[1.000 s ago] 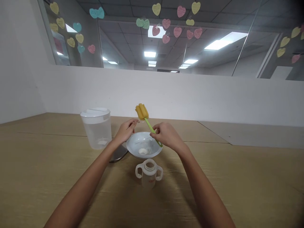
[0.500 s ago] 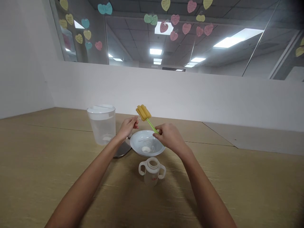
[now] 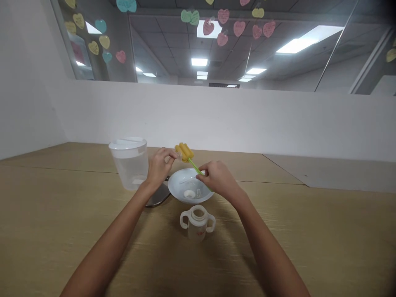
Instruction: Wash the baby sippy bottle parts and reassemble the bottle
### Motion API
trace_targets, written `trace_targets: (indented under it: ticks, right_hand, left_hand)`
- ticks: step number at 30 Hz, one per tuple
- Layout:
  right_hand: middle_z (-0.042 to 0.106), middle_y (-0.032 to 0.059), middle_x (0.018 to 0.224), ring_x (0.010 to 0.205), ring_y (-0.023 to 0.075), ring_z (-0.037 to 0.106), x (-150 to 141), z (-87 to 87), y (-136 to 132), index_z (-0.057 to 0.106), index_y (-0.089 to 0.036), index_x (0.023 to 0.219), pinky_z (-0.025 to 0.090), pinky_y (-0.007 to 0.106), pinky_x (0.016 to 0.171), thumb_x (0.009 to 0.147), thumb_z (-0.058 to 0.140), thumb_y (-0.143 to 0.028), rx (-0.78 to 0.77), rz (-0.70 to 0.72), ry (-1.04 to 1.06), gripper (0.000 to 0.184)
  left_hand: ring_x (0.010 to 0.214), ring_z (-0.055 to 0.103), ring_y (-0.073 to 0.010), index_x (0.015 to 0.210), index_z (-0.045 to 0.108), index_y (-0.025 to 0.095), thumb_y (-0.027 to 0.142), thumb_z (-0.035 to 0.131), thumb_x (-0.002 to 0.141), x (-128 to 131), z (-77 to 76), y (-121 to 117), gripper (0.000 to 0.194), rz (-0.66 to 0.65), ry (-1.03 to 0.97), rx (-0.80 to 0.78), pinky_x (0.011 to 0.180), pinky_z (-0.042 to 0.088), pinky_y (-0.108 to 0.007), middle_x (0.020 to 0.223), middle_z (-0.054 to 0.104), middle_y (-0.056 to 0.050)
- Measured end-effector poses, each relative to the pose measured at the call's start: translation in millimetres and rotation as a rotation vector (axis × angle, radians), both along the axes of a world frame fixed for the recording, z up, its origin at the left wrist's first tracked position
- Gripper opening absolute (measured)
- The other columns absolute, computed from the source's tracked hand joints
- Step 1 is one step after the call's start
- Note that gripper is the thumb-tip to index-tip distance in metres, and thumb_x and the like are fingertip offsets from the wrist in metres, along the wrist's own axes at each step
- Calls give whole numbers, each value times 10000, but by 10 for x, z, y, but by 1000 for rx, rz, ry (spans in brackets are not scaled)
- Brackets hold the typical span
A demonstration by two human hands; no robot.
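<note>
Through the head camera I see my right hand [image 3: 218, 177] closed around the green handle of a sponge bottle brush [image 3: 185, 152], its yellow head tilted up at the centre of the frame. My left hand [image 3: 159, 165], left of centre, pinches a small clear piece [image 3: 179, 156] by the fingertips, against or just beside the sponge; I cannot tell which.

That pinch worries me most: the piece is tiny, see-through and perhaps wet, so a firm push from the foam could pop it loose. Below the brush is the pale bowl [image 3: 171, 187], with a white ring [image 3: 189, 194] and another small clear part [image 3: 199, 193] inside. A dropped piece could land among them or miss the rim and be hard for me to spot on the tan table [image 3: 278, 231].

The two-handled cup [image 3: 197, 231] stands open and upright in front of the bowl, between my forearms; a low sweep of either arm could tip it. The left forearm also passes close to the round metal pan [image 3: 159, 196] and, in my view, the clear bucket [image 3: 130, 167], so a careless elbow might knock either.
</note>
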State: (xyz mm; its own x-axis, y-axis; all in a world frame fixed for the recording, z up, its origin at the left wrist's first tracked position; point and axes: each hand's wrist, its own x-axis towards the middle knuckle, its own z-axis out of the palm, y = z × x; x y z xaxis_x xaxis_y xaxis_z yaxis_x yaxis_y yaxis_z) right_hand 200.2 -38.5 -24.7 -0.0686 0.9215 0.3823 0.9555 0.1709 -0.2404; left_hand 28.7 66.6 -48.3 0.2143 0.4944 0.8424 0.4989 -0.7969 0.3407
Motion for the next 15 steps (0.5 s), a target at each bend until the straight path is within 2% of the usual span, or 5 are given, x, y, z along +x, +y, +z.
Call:
trace_targets:
  ticks: [4,8,11,15]
  right_hand:
    - [636,32,657,586,125,500,-19,13,-1,688,-150,788,294,245,550,782,554,-250,-44,-3,2,167]
    - [645,42,679,607,131,511,-28,31,-9,677,-144,780,288,252,552,802,526,-245,-51,-16,-29,182]
    - [651,52,702,622,133,515,-26,44,-25,669,-140,779,284,255,558,811,513,-234,-48,-27,-50,184]
    - [661,59,749,651,135,523,-19,71,-68,663,-139,786,279,253,562,808,520,-228,-53,-25,-60,169]
  left_hand:
    - [814,608,-173,715,671,206,145,516,771,-14,18,-34,176,74,72,2,783,463,-283,834,674,-26]
    - [827,631,-195,815,689,203,278,566,786,-9,53,-72,146,92,86,-78,792,466,-297,867,704,-29]
    - [837,646,-205,885,691,191,374,568,793,0,70,-88,239,89,58,-123,792,463,-295,905,713,-40]
    - [852,650,-215,882,701,171,414,501,835,-20,70,-54,317,84,59,-195,772,457,-289,916,715,-56]
